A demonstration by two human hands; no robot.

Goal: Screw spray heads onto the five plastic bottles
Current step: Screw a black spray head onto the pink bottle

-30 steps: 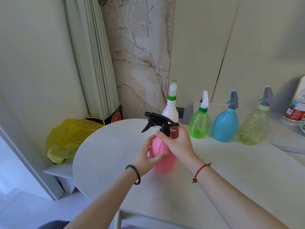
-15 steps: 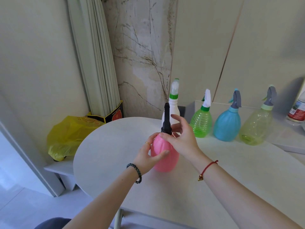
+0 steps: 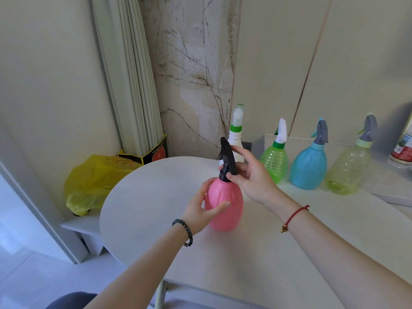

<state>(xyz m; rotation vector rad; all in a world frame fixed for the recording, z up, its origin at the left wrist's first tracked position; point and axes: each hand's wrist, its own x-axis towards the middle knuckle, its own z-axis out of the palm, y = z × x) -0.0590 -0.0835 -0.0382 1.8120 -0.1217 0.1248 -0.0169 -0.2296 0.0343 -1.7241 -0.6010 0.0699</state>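
Observation:
A pink bottle (image 3: 225,210) stands upright near the middle of the round grey table (image 3: 142,201). My left hand (image 3: 200,210) wraps its body from the left. A black spray head (image 3: 227,160) sits on its neck, and my right hand (image 3: 252,175) holds that head with thumb and fingers. Behind stand a white bottle (image 3: 235,141), a green bottle (image 3: 273,161), a blue bottle (image 3: 310,166) and a pale yellow-green bottle (image 3: 347,172), each with a spray head on top.
A yellow plastic bag (image 3: 93,181) lies on a low ledge left of the table. Folded panels (image 3: 131,81) lean in the corner above a black box (image 3: 153,153). A labelled container (image 3: 403,150) stands at the far right on a raised ledge (image 3: 392,192).
The black spray head has turned on the pink bottle, from nozzle pointing left to pointing away and up. My right hand shifted its grip around the head; my left hand kept holding the bottle.

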